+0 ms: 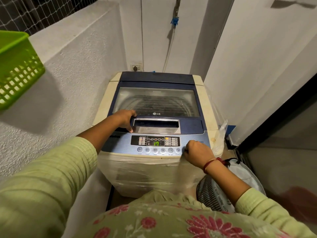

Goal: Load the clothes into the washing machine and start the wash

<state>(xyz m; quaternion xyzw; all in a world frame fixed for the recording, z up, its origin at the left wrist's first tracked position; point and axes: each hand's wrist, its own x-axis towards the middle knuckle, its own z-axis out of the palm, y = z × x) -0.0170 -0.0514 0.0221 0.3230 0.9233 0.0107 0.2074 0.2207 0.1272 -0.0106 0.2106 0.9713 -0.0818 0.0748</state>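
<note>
With the lid [156,100] down, the left hand [126,118] gripped its handle edge, mid-frame (bracing, likely). The right hand [197,152], curled and empty, pressed the control panel [155,141] lower right.

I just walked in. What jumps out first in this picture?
The washing machine in the middle, lid shut, its display lit with a green 17. The left hand rests at the lid's handle, and the right hand is curled at the panel's right end. A bright green basket sits on the ledge at far left.
</note>
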